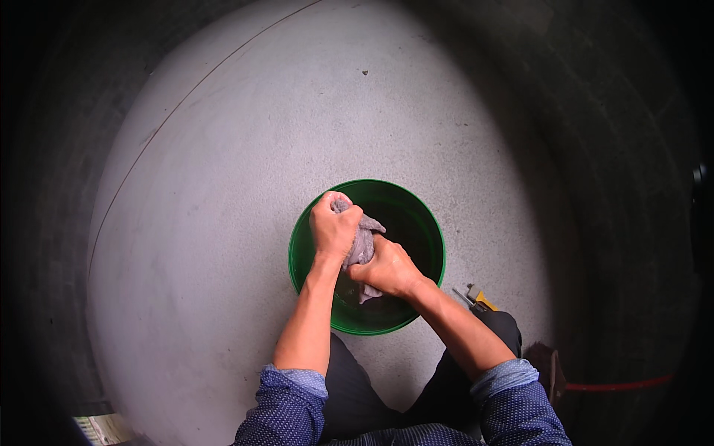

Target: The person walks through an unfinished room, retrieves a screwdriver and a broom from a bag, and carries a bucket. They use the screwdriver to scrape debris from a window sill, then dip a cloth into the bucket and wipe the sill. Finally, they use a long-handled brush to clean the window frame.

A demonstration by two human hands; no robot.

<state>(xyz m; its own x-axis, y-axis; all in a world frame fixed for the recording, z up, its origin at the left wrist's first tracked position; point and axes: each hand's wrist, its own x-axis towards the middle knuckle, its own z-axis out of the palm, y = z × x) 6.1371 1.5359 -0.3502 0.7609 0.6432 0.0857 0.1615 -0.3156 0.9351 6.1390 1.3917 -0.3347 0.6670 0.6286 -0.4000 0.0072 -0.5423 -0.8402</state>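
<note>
A twisted, wet-looking grey cloth is held over a round green bucket that stands on the floor. My left hand is closed around the cloth's upper end, with a bit of it bulging out by the thumb. Lower and to the right, my right hand grips the cloth, and a loose corner hangs down below that hand. The palms and the far side of the cloth are hidden. The inside of the bucket is dark, and how much liquid is in it I cannot tell.
Just right of the bucket, by my knee, lie a tool with a metal shaft and a yellow-handled object. A red cord or hose runs off to the right. A thin dark line curves across the grey floor at the left.
</note>
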